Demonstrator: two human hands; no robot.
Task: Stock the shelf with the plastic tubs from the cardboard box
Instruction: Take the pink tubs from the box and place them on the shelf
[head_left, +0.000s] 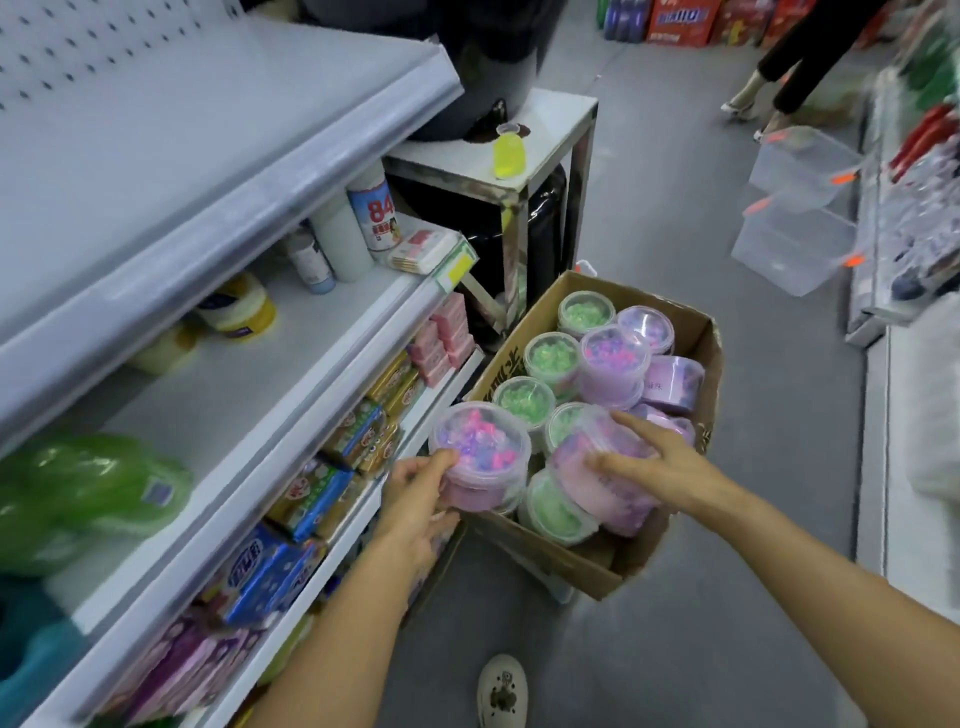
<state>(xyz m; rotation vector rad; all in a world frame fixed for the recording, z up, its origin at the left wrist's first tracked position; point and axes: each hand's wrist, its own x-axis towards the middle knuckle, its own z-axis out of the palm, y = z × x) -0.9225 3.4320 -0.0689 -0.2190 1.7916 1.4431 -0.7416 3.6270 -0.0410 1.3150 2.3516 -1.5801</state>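
Green bag (88, 483) blurred, edge-cropped.

Bright even light, motion-blurred, bowed edges

You have one cardboard box (550, 551) with about eleven plastic tubs in view: five green tubs (553, 358) and about six purple tubs (613, 358), one purple tub (480, 452) held in your left hand (415, 499). Two hands show. Two clear storage bins (795, 249) sit on the floor, and one yellow bottle (510, 153) on the bench (550, 122).
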